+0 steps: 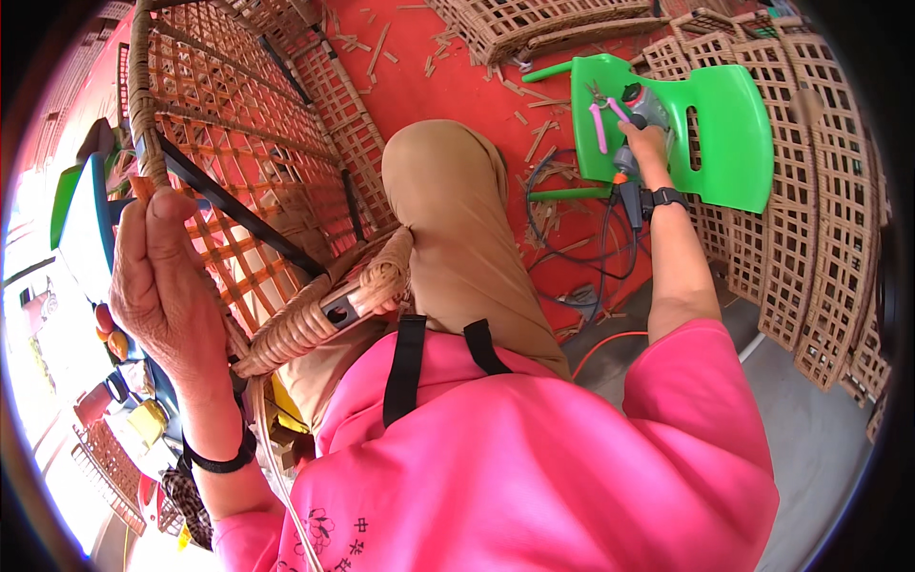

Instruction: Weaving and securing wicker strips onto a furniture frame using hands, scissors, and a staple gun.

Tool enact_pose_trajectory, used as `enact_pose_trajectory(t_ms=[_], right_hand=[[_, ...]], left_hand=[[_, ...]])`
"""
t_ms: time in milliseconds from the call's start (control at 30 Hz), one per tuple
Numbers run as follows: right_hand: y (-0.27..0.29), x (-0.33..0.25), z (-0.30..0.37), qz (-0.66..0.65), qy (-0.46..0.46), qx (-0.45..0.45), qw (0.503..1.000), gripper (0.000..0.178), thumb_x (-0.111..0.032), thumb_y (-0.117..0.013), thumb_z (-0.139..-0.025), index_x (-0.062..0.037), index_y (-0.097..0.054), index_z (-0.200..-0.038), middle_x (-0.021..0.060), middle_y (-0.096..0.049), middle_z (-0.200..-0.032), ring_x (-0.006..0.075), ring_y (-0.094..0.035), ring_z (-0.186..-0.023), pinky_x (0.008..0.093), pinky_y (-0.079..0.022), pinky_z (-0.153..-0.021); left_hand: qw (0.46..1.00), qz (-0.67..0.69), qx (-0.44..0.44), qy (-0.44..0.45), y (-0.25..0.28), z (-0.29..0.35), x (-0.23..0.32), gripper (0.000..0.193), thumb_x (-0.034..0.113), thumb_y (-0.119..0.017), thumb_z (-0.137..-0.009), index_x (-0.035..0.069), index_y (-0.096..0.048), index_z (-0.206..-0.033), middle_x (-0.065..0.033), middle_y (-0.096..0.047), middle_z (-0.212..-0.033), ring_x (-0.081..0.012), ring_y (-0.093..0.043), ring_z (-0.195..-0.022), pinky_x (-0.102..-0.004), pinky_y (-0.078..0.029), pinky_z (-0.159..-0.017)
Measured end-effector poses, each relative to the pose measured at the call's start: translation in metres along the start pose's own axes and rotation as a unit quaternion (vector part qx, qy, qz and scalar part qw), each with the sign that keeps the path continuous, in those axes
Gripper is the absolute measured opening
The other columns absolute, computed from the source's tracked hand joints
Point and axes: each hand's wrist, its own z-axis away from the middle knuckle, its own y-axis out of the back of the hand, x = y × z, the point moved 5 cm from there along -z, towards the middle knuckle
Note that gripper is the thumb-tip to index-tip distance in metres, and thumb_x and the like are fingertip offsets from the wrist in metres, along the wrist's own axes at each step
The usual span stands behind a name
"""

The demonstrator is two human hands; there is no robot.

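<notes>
On my left stands a woven rattan panel (243,86) with wrapped edges and black straps. My left hand (167,272) is closed at its wrapped upright, and a short orange-brown strip (143,186) sticks out at the fingertips. A thick wrapped bar (329,310) of the same frame rests by my lap, showing a dark bolt-like hole. To the right, my right hand (648,148) is closed around a grey corded power tool (656,105) that lies on a green plastic chair (729,124). Beside that tool are pink-handled cutters (599,119); my fingers partly cover the tool.
Short cut strips (376,52) litter the red floor covering (429,86). Dark cables (610,238) loop below the chair. More woven panels (810,191) lie at the right and far side. An orange cord (605,343) crosses the grey floor.
</notes>
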Motion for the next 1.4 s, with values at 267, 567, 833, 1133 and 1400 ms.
enact_pose_trajectory(t_ms=[267, 567, 833, 1133, 1400], right_hand=[[-0.041, 0.028, -0.057, -0.073, 0.105, 0.127, 0.984, 0.070, -0.025, -0.077, -0.071, 0.0134, -0.052, -0.124, 0.0280, -0.063, -0.119, 0.0398, -0.061, -0.113, 0.0407, -0.047, -0.099], [0.114, -0.009, 0.108, -0.456, 0.289, -0.029, 0.841, 0.031, -0.006, -0.068, -0.089, -0.0013, -0.055, -0.116, 0.0025, -0.060, -0.083, 0.0116, -0.058, -0.063, 0.0259, -0.047, -0.055], [0.242, -0.101, 0.404, -0.465, 0.332, -0.220, 0.790, 0.047, -0.012, -0.072, -0.078, 0.0014, -0.051, -0.118, 0.0074, -0.056, -0.083, 0.0169, -0.059, -0.067, 0.0302, -0.052, -0.064], [0.217, -0.142, 0.547, -0.264, 0.314, -0.322, 0.853, 0.065, -0.007, -0.073, -0.067, 0.0038, -0.048, -0.126, 0.0078, -0.056, -0.069, 0.0174, -0.059, -0.054, 0.0307, -0.054, -0.054], [0.198, -0.148, 0.563, -0.218, 0.288, -0.330, 0.872, 0.020, -0.009, -0.080, -0.076, -0.0064, -0.064, -0.088, -0.0018, -0.060, -0.077, 0.0071, -0.057, -0.068, 0.0227, -0.045, -0.062]], left_hand=[[0.992, -0.098, -0.006, -0.080, 0.002, -0.005, 0.004, 0.020, 0.009, -0.061, -0.098, -0.005, -0.071, -0.108, -0.0082, -0.072, -0.086, -0.0107, -0.064, -0.076, -0.0246, -0.051, -0.071], [0.988, -0.042, -0.047, -0.142, 0.002, -0.016, 0.002, 0.022, 0.021, -0.064, -0.095, 0.002, -0.072, -0.103, -0.0106, -0.067, -0.080, -0.0197, -0.060, -0.067, -0.0316, -0.050, -0.066], [0.932, -0.018, -0.063, -0.358, 0.004, -0.019, -0.010, 0.031, 0.019, -0.057, -0.097, -0.001, -0.057, -0.074, -0.0184, -0.055, -0.067, -0.0394, -0.056, -0.062, -0.0486, -0.044, -0.058], [0.948, -0.065, -0.085, -0.298, -0.015, -0.028, -0.032, 0.022, 0.021, -0.060, -0.092, 0.008, -0.074, -0.103, -0.0110, -0.071, -0.098, -0.0335, -0.068, -0.084, -0.0425, -0.055, -0.074], [0.969, -0.005, -0.054, -0.239, -0.005, -0.023, -0.031, 0.025, 0.028, -0.058, -0.095, 0.008, -0.072, -0.093, -0.0164, -0.069, -0.083, -0.0384, -0.068, -0.078, -0.0489, -0.056, -0.073]])
